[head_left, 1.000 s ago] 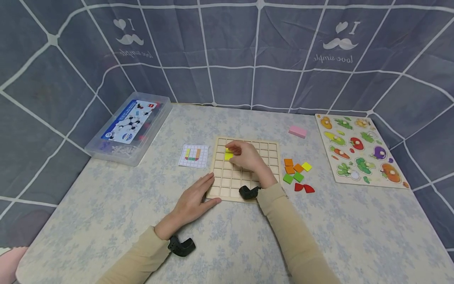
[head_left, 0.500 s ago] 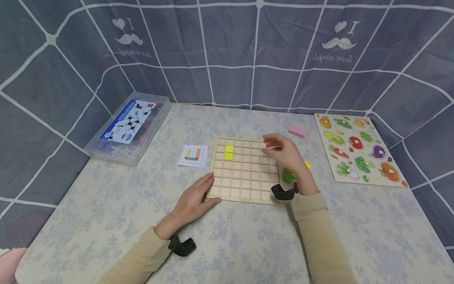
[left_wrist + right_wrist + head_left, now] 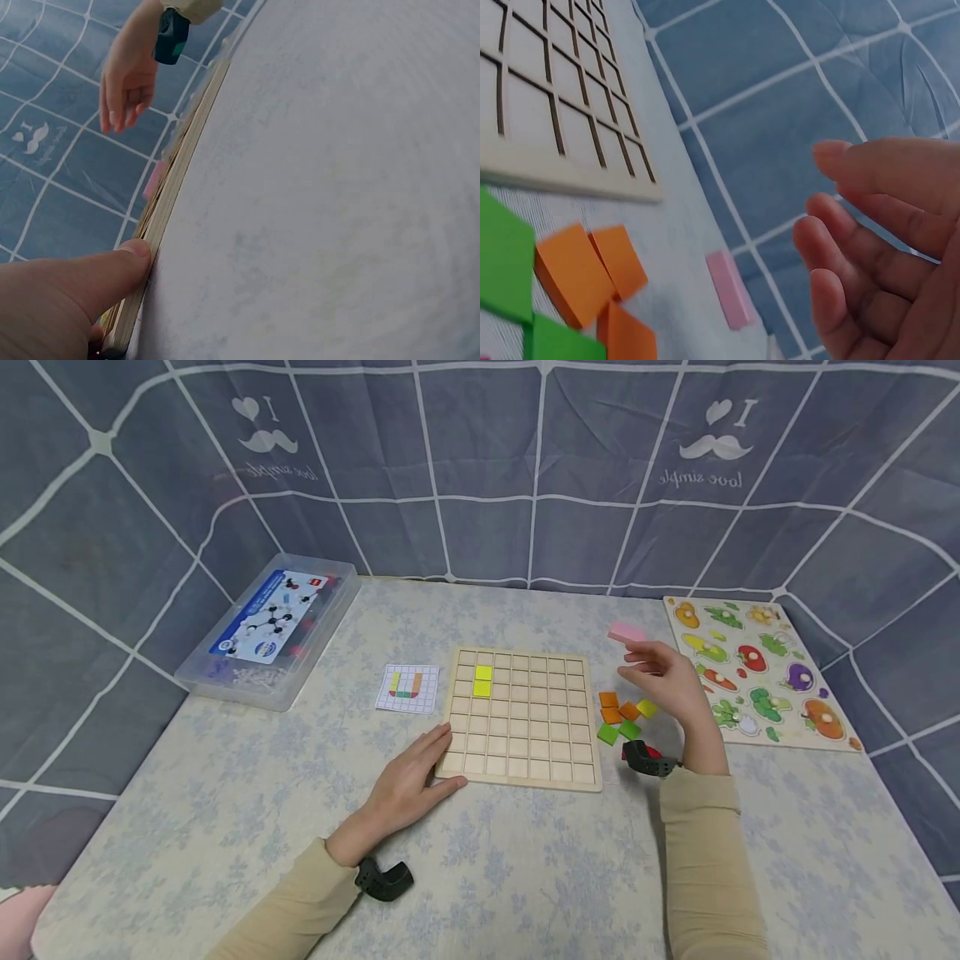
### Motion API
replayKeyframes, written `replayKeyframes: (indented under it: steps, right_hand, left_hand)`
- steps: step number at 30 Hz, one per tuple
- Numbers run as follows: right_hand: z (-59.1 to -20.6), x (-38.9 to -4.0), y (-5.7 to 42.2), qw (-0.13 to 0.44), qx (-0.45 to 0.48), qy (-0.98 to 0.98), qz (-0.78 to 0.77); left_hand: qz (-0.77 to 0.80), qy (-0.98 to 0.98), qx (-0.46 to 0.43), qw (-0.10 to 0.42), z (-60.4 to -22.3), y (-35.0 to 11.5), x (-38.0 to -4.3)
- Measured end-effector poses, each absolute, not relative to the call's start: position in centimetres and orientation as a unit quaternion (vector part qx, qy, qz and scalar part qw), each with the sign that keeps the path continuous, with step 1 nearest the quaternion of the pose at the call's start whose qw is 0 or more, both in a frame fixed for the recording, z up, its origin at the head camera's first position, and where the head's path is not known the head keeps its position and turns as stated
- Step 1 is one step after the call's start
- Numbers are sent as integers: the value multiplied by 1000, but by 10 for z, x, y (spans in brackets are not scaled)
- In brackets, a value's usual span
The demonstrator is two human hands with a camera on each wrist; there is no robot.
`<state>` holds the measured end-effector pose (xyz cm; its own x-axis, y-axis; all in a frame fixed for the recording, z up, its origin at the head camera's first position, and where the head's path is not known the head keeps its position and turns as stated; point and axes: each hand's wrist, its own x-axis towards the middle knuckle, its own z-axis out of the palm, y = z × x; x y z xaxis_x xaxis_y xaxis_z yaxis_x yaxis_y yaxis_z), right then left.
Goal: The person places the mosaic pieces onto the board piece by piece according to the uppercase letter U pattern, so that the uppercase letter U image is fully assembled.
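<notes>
My left hand [image 3: 408, 783] rests at the lower left corner of a wooden grid board [image 3: 521, 718], its thumb touching the board's edge in the left wrist view. Two yellow square tiles [image 3: 482, 681] lie one above the other in the board's upper left cells. My right hand [image 3: 666, 681] hovers above the table right of the board, fingers loosely bent and holding nothing. Below and left of it lie orange tiles [image 3: 611, 715], green tiles [image 3: 608, 734] and a single yellow tile [image 3: 647, 709]. A red piece [image 3: 651, 752] is partly hidden by the right wrist camera.
A pattern card [image 3: 407, 688] with a coloured U shape lies left of the board. Behind the right hand is a pink block [image 3: 626, 632]. A vegetable puzzle board [image 3: 765, 677] lies far right, and a clear plastic box [image 3: 272, 631] at the back left.
My right hand has left the yellow tiles on the board and moved right, past the board's edge to beside the loose tiles. The left hand has stayed in place.
</notes>
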<state>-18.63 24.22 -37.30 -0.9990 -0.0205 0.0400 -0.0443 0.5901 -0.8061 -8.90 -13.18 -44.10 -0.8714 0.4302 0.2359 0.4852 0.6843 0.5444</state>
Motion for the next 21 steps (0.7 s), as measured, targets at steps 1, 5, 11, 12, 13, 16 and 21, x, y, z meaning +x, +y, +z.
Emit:
replayKeyframes:
  steps: [1,5,11,12,13,16,21]
  right_hand:
    - [-374,-186,246,6,13,-894,447]
    - [-379,-184,260,-10,-9,-902,432]
    - [-382,-179,275,-25,-9,-907,421]
    - [-382,-178,277,-30,-10,-908,418]
    - [-382,-178,279,-35,-10,-909,415]
    - [-381,-176,284,-53,-4,-914,403]
    - [-381,-174,289,-73,-9,-914,400]
  left_hand:
    - [-309,-917,-250,45,-441,-132,-89]
    - [-308,-917,-250,46,-441,-132,-89]
    - [-310,-916,-250,44,-441,-132,-89]
    - [-311,-916,-249,43,-441,-132,-89]
    - [-311,-916,-249,43,-441,-132,-89]
    - [-311,-916,-248,43,-441,-132,-89]
    - [-311,-916,-249,43,-441,-132,-89]
